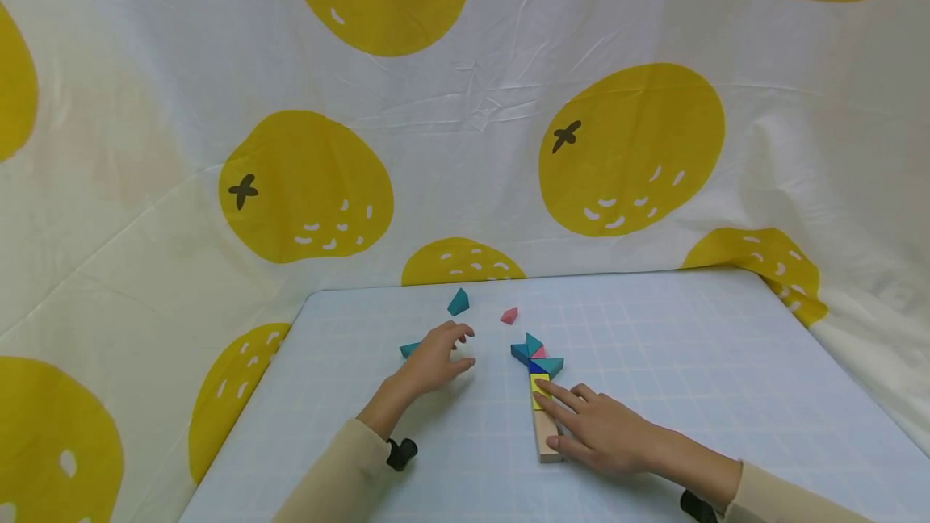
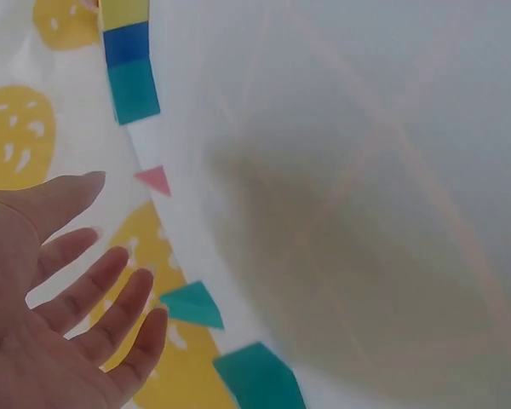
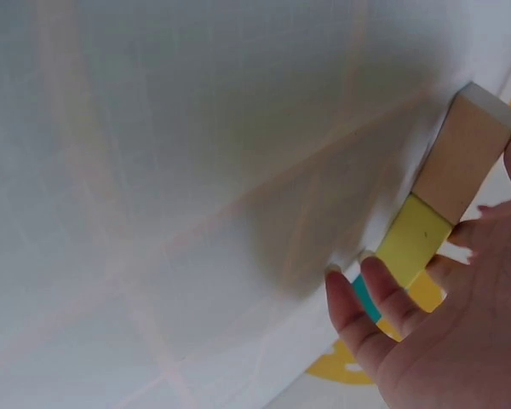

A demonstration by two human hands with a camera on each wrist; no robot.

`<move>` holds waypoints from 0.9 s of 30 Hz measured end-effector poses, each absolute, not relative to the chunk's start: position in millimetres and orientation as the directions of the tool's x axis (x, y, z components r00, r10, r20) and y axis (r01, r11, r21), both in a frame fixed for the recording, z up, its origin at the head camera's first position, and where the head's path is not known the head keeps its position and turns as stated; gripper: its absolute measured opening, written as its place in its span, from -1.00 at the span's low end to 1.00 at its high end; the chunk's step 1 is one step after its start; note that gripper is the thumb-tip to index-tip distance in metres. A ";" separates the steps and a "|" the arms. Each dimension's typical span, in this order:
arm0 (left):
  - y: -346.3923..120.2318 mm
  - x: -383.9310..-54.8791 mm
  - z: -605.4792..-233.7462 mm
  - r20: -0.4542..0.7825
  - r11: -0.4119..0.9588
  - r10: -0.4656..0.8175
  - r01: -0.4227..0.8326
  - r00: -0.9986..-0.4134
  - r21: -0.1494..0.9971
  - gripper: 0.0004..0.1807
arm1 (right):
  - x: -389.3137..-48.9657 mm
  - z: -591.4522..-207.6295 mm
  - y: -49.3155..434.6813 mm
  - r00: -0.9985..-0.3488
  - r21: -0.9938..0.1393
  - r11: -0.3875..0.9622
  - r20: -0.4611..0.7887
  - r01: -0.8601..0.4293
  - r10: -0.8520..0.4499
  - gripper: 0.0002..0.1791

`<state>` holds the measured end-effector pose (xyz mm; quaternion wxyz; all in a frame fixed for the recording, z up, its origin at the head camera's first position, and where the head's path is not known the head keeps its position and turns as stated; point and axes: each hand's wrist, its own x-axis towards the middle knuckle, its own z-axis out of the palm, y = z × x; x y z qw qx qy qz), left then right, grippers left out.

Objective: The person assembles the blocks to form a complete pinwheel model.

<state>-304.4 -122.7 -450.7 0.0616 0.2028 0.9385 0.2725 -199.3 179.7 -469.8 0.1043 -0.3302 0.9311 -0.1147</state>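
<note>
A row of blocks lies on the table, with a bare wood block (image 1: 547,436) at the near end and a yellow block (image 1: 540,402) just beyond it. Past the yellow one, a small dark blue piece (image 1: 536,367), teal pieces (image 1: 554,365), a blue piece (image 1: 519,353) and a pink piece (image 1: 539,352) form a fan. My right hand (image 1: 606,430) lies along the right side of the row, fingertips at the yellow block and thumb by the wood block. Fingers spread and holding nothing, my left hand (image 1: 433,357) hovers left of the row, partly covering a teal block (image 1: 409,349).
Farther back on the table lie a loose teal block (image 1: 458,302) and a small pink block (image 1: 509,315). A pale blue checked cloth (image 1: 654,345) covers the table. Behind it hangs a white curtain (image 1: 465,144) printed with yellow fruit.
</note>
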 end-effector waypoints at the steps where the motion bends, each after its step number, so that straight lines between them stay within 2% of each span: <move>1: -127.6 -303.5 -449.7 0.010 0.770 0.413 0.355 -0.910 0.530 -0.51 | -199.3 -469.9 179.8 -0.759 -0.283 0.754 -0.116 -0.593 -0.641 -0.19; 7: -161.8 -301.5 -447.7 0.106 0.818 0.365 0.373 -0.925 0.438 -0.52 | -199.5 -470.9 180.1 -0.756 -0.283 0.750 -0.111 -0.598 -0.645 -0.19; 13: -192.4 -305.6 -452.0 0.127 0.874 0.274 0.302 -0.953 0.381 -0.48 | -198.9 -470.4 179.9 -0.754 -0.284 0.748 -0.114 -0.600 -0.647 -0.19; 19: -206.5 -310.9 -458.6 0.075 0.888 0.216 0.228 -0.973 0.399 -0.47 | -199.1 -470.4 181.1 -0.747 -0.278 0.740 -0.104 -0.612 -0.657 -0.19; 27: -206.2 -315.6 -462.7 0.025 0.860 0.232 0.217 -0.972 0.461 -0.55 | -199.0 -468.0 180.8 -0.746 -0.288 0.736 -0.098 -0.613 -0.659 -0.19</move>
